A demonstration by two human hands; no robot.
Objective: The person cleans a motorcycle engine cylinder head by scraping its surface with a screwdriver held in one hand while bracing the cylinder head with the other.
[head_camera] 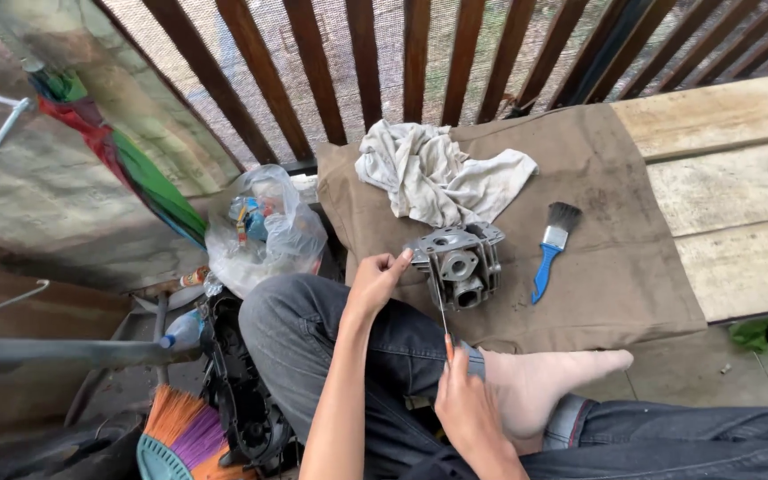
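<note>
A grey metal engine part (460,264) stands on a brown cloth (597,231) spread over wooden planks. My left hand (377,277) grips its left edge with thumb and fingers. My right hand (466,404), low by my bare foot (548,378), is closed on a thin tool with an orange handle (447,345). The tool's slim metal shaft points up and its tip meets the front of the engine part. My knees in dark jeans lie under both arms.
A crumpled white rag (437,178) lies behind the part, a blue-handled paintbrush (551,249) to its right. A clear plastic bag (264,231), a plastic bottle (181,331) and a colourful broom (180,436) are at left. Wooden slats (420,62) fence the back.
</note>
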